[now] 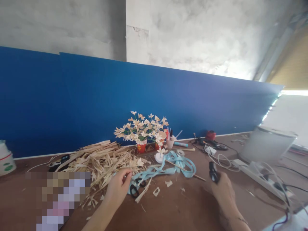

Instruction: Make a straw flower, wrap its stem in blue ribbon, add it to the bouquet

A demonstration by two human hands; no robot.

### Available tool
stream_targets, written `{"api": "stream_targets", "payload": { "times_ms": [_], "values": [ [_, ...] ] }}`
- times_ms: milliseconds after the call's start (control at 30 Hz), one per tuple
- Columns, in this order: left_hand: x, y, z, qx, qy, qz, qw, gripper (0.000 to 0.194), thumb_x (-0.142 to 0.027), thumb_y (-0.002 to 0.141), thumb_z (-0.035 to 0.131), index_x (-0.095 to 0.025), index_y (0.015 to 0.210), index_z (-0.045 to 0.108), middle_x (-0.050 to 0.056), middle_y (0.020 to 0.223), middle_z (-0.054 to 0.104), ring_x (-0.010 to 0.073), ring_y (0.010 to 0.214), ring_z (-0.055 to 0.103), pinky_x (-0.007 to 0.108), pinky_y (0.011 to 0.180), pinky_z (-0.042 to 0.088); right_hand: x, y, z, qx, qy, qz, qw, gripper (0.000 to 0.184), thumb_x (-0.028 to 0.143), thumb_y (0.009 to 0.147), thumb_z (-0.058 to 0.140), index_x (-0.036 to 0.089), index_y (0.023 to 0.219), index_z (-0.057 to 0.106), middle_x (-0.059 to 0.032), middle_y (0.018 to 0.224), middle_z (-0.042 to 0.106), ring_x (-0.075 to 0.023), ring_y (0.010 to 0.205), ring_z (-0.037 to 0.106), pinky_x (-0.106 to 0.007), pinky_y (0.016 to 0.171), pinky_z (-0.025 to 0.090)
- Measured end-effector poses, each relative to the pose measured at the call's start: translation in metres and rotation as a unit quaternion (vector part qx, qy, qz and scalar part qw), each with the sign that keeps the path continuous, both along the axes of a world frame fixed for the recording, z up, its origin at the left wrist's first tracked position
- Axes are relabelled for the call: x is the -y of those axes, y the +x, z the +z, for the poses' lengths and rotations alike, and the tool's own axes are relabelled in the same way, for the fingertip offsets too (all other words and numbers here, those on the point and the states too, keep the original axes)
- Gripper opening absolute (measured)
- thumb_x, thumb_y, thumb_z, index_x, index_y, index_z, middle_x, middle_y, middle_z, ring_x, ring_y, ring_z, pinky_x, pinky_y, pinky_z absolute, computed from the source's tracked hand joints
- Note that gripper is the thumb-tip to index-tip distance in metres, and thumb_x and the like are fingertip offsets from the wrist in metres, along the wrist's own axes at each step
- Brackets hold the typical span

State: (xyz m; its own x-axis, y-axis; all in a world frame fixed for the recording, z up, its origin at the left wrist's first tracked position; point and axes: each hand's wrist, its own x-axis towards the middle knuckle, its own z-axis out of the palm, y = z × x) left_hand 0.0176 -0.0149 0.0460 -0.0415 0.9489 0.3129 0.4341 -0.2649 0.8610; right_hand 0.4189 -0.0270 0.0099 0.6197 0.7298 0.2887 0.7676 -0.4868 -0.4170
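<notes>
My left hand (119,184) is closed, fingertips pressed together; anything between them is too small to make out. Just right of it lie scissors with black handles (134,190), beside a light blue ribbon (190,168) looped over the table. A heap of dry, straw-coloured husk strips (103,160) spreads behind this hand. My right hand (222,189) is wrapped round a small black tool (213,173) whose kind I cannot tell, held on the right side. Pale husk flowers (141,125) stand in red pots (141,147) at the back.
Along the blue partition (144,89) are a cup of pens (170,142) and a blue tube (181,144). A thin stick (192,175) crosses the ribbon. To the right lie a power strip (260,183), cables and a translucent bin (264,146). Husk scraps (156,192) dot the brown table (173,211).
</notes>
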Motion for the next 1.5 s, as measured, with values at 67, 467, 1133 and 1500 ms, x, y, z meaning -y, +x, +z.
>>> {"api": "stream_targets", "payload": {
  "times_ms": [67, 467, 1133, 1500],
  "values": [
    [-0.001, -0.001, -0.004, -0.005, 0.003, -0.005, 1.0, 0.019, -0.036, 0.072, 0.053, -0.023, 0.074, 0.066, 0.005, 0.073, 0.067, 0.0222, 0.07, 0.059, 0.03, 0.067, 0.043, -0.003, 0.001, 0.004, -0.019, 0.023, 0.009, 1.0, 0.037, 0.03, 0.076, 0.04, 0.011, 0.108, 0.047, -0.0163, 0.095, 0.061, -0.0283, 0.086, 0.06, -0.029, 0.063, 0.042],
    [-0.004, -0.005, -0.018, -0.018, 0.002, -0.009, 1.0, 0.018, -0.034, 0.074, 0.052, -0.022, 0.077, 0.066, 0.005, 0.075, 0.067, 0.0203, 0.067, 0.059, 0.028, 0.064, 0.043, -0.038, 0.014, -0.016, 0.03, -0.105, 0.194, 0.975, 0.028, 0.008, 0.07, 0.042, 0.013, 0.094, 0.055, -0.0141, 0.091, 0.066, -0.025, 0.085, 0.062, -0.026, 0.065, 0.039],
    [-0.007, -0.011, -0.023, -0.117, 0.018, 0.006, 0.993, 0.026, -0.034, 0.079, 0.044, -0.021, 0.088, 0.065, 0.004, 0.088, 0.07, 0.0197, 0.077, 0.063, 0.028, 0.067, 0.049, -0.064, 0.019, 0.008, -0.143, -0.004, 0.062, 0.988, 0.02, 0.021, 0.05, 0.058, 0.016, 0.069, 0.06, -0.011, 0.064, 0.064, -0.028, 0.068, 0.061, -0.029, 0.055, 0.039],
    [-0.008, -0.01, -0.023, -0.12, 0.023, -0.004, 0.993, 0.025, -0.031, 0.08, 0.044, -0.019, 0.086, 0.065, 0.005, 0.086, 0.069, 0.0193, 0.079, 0.063, 0.03, 0.07, 0.049, -0.087, -0.035, 0.044, -0.327, 0.092, 0.23, 0.912, 0.021, 0.034, 0.055, 0.061, 0.015, 0.063, 0.055, -0.0045, 0.056, 0.061, -0.0157, 0.051, 0.056, -0.024, 0.046, 0.04]
  ]
}}
